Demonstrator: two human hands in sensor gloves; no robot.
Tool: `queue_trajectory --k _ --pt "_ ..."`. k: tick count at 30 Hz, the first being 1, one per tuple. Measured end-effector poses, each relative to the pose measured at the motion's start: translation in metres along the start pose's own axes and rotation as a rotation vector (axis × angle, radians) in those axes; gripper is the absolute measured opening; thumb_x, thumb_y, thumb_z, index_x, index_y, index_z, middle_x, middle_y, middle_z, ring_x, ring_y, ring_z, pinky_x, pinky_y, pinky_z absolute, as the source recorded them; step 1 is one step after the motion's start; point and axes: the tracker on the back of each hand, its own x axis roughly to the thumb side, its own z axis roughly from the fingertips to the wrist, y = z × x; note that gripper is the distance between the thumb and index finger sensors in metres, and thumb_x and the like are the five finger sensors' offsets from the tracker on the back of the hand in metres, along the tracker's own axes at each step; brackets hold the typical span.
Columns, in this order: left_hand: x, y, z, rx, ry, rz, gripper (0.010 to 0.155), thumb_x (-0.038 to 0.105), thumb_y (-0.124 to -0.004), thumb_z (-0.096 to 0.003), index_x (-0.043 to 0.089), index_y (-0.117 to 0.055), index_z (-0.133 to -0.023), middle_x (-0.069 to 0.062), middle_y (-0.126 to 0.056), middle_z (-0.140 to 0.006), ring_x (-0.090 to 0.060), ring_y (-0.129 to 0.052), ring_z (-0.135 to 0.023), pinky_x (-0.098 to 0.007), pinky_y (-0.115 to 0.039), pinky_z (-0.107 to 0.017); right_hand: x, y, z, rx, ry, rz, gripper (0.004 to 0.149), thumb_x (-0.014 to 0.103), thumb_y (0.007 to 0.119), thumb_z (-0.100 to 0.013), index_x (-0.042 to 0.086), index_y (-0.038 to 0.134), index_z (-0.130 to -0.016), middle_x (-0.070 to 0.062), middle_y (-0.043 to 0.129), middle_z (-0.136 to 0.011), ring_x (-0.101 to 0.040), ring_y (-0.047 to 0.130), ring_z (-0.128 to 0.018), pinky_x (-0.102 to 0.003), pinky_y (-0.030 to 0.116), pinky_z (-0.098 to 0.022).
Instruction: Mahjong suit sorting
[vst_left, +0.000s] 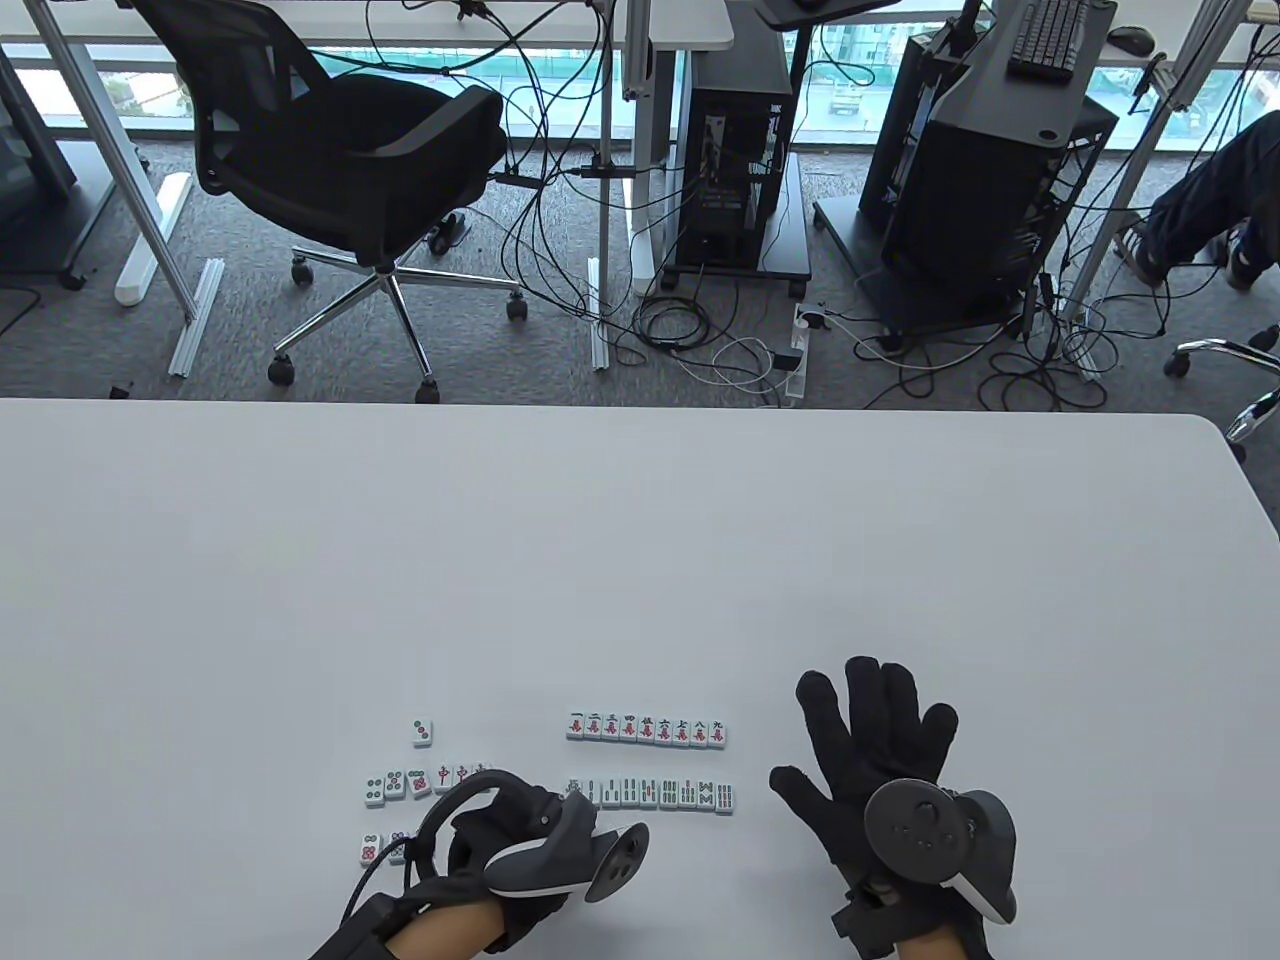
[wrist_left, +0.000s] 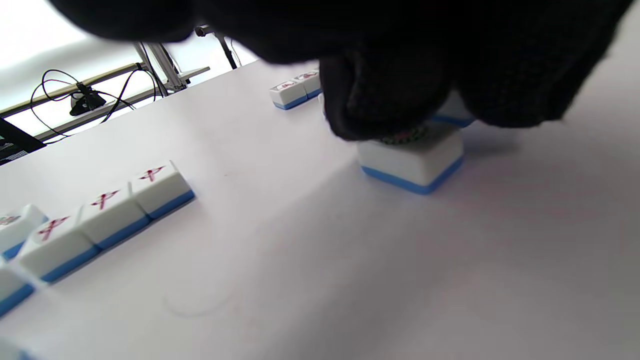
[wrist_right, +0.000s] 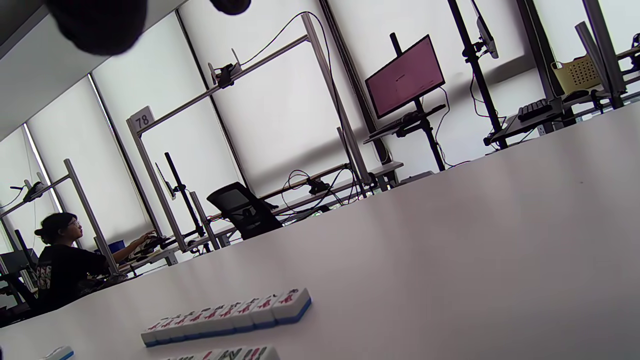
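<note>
A tile (wrist_left: 415, 160) at centre frame is pressed from above by the left hand (vst_left: 500, 840); the right hand (vst_left: 880, 760) is spread flat, lower right, fingers apart.

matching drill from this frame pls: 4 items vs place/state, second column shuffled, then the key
Things:
1. right hand
2. left hand
3. character-suit row
4. lone dot tile

Places or states:
A. alone on the table, above the left-side group of tiles
B. fingers spread, holding nothing, to the right of the rows
C. fingertips down on a blue-backed tile
D. far row, directly beyond the bamboo row

Pairs: 1-B, 2-C, 3-D, 4-A
</note>
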Motion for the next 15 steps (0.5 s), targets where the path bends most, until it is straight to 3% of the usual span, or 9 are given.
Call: queue_trajectory --k 10,15 --pt "0.001 -0.003 0.003 0.001 0.026 -0.039 0.062 0.056 -0.089 -0.0261 0.021 -0.088 -0.077 0.012 -0.100 -0.045 -0.007 -0.095 -0.016 -0.037 -0.086 -0.026 0.000 0.000 0.000 0.011 -0.004 0.001 0.077 0.063 0.061 -0.051 0.036 0.024 -0.112 -0.010 0.010 -0.119 -0.039 0.000 -0.105 -0.070 0.004 -0.068" --pt "-0.017 0.009 0.011 0.017 0.055 0.039 0.063 0.056 -0.088 -0.0265 0.022 -0.086 -0.080 0.011 -0.101 -0.051 -0.008 -0.097 -0.020 -0.038 -0.086 -0.029 0.001 0.001 0.001 0.023 -0.002 -0.001 0.076 0.063 0.061 -0.051 0.036 0.024 -0.112 -0.010 0.011 -0.119 -0.039 0.001 -0.105 -0.070 0.005 -0.068"
